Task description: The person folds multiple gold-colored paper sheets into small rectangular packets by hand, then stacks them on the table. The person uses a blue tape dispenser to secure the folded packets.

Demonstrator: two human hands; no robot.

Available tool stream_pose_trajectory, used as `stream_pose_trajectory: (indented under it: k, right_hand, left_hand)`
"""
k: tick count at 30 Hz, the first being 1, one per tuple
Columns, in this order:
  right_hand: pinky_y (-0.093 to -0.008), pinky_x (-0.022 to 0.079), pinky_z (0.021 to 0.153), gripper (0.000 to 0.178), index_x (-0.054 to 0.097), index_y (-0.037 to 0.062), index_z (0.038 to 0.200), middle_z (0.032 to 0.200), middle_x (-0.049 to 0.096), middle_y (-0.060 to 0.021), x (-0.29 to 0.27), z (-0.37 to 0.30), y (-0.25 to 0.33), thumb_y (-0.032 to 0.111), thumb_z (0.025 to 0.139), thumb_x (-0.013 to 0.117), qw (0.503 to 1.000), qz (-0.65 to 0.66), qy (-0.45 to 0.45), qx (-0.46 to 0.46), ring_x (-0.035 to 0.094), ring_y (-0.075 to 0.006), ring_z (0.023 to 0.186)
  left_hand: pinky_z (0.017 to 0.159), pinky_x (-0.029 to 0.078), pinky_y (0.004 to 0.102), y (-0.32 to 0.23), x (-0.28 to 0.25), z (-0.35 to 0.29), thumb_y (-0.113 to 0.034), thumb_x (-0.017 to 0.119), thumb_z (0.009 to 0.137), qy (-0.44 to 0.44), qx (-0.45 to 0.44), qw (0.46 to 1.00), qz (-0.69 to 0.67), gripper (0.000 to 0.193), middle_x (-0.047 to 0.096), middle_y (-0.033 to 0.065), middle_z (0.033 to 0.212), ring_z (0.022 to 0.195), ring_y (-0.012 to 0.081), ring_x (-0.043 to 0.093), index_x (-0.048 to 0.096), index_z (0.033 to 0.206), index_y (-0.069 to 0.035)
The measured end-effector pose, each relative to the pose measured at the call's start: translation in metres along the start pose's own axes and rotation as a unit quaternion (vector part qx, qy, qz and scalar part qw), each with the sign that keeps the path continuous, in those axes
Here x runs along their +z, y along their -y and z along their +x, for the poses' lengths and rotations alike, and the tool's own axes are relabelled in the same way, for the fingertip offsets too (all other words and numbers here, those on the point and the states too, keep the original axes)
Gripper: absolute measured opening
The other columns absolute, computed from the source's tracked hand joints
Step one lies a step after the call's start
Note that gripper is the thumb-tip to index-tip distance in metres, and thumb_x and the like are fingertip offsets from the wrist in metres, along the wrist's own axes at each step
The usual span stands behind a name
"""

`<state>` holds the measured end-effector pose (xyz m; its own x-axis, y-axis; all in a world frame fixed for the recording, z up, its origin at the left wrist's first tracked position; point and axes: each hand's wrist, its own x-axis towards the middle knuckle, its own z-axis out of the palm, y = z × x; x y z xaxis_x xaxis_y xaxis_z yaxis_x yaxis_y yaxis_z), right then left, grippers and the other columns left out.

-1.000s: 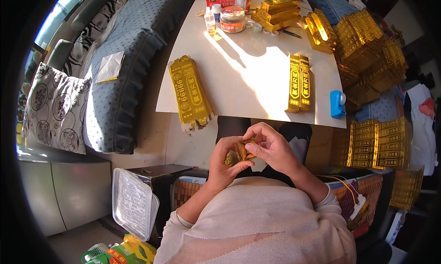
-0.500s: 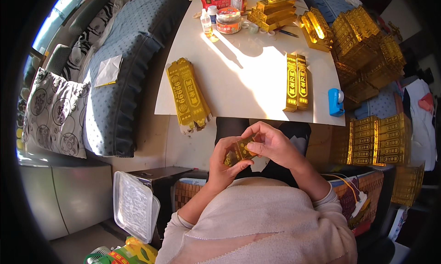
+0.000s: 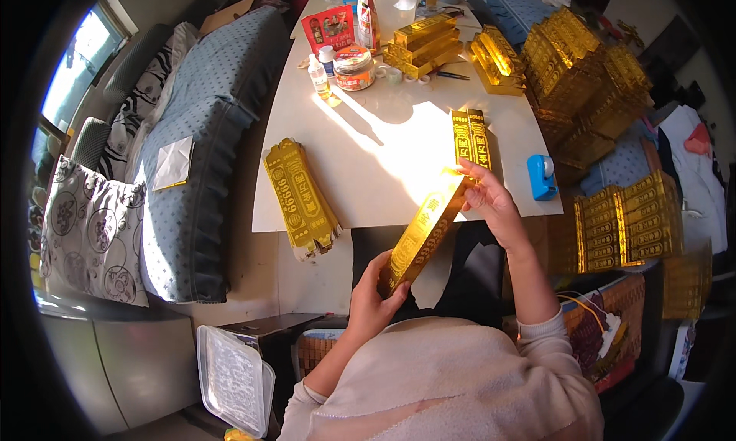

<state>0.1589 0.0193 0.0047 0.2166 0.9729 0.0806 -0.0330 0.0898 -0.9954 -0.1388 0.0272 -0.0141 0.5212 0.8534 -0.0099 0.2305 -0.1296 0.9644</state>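
A long gold paper box (image 3: 424,232) with raised lettering slants across my lap and the table's front edge. My left hand (image 3: 373,294) is closed around its near end. At the far end, my right hand (image 3: 491,208) has its fingers bent against the box's end and thumb side; the end itself is partly hidden by them. Just beyond, two similar gold boxes (image 3: 469,140) lie side by side on the white table (image 3: 368,188). To the left rests a stack of flat gold paper sleeves (image 3: 300,198), its lower end over the table's edge.
A blue tape dispenser (image 3: 542,179) stands at the table's right edge. A round jar (image 3: 353,69), small bottles and a red pouch (image 3: 330,31) stand farther back. More gold boxes (image 3: 424,48) are stacked behind and in tall piles (image 3: 571,69) at the right.
The box was held close to my body, end toward me; now it lies slantwise, its far end pointing toward the table. My right hand has moved forward and right, and the view has shifted.
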Motion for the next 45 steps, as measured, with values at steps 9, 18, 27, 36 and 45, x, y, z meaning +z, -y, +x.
stream_pose_trajectory:
  k: [9,18,27,36,45]
  right_hand:
    - [-0.0367,0.051,0.104,0.085,0.015,0.0085,0.166,0.157,0.038,-0.0151,0.031,-0.006,-0.022,0.006,0.099,0.067,0.998,-0.051,-0.036,0.013,0.055,-0.0256,0.131]
    - [-0.0328,0.056,0.095,0.056,0.052,0.0038,0.146,0.148,0.053,-0.0134,0.014,-0.016,-0.009,-0.001,0.093,0.068,0.96,-0.208,-0.144,-0.124,0.062,-0.0242,0.123]
    - [-0.0299,0.056,0.082,0.052,0.057,0.0052,0.139,0.146,0.053,-0.0122,-0.014,-0.059,-0.019,-0.004,0.09,0.069,0.926,-0.269,-0.214,-0.155,0.065,-0.0209,0.108]
    - [-0.0271,0.054,0.079,0.045,0.062,0.0064,0.133,0.141,0.055,-0.01,-0.018,-0.08,-0.051,-0.005,0.09,0.067,0.932,-0.262,-0.231,-0.1,0.063,-0.0186,0.105]
    - [-0.0301,0.055,0.08,0.055,0.056,0.0072,0.139,0.138,0.055,-0.0107,-0.02,-0.071,-0.071,-0.009,0.087,0.065,0.937,-0.25,-0.236,-0.067,0.062,-0.0206,0.103]
  left_hand:
    - [0.086,0.055,0.0422,0.0,0.019,0.036,-0.019,0.081,0.083,-0.138,0.073,0.977,0.146,0.056,0.068,0.0163,0.117,0.105,0.0363,0.068,0.057,0.132,-0.006]
    - [0.092,0.052,0.0401,-0.004,0.013,0.094,-0.005,0.074,0.085,-0.183,0.139,0.968,0.102,0.05,0.063,0.0165,0.121,0.111,0.0351,0.062,0.057,0.132,-0.004]
    - [0.101,0.047,0.0454,-0.028,-0.06,0.157,0.009,0.059,0.066,0.013,0.216,0.94,0.264,0.043,0.059,0.0142,0.122,0.119,0.0388,0.053,0.07,0.104,-0.008]
    - [0.105,0.046,0.04,0.02,0.001,0.299,0.012,0.06,0.08,0.051,0.275,0.93,0.239,0.088,0.025,0.0238,0.167,0.136,0.0373,0.05,0.037,0.156,-0.025]
    - [0.116,0.039,0.0365,0.087,0.07,0.232,0.0,0.057,0.102,0.166,0.053,0.98,-0.098,0.087,0.025,0.0195,0.169,0.151,0.034,0.036,0.003,0.168,-0.018]
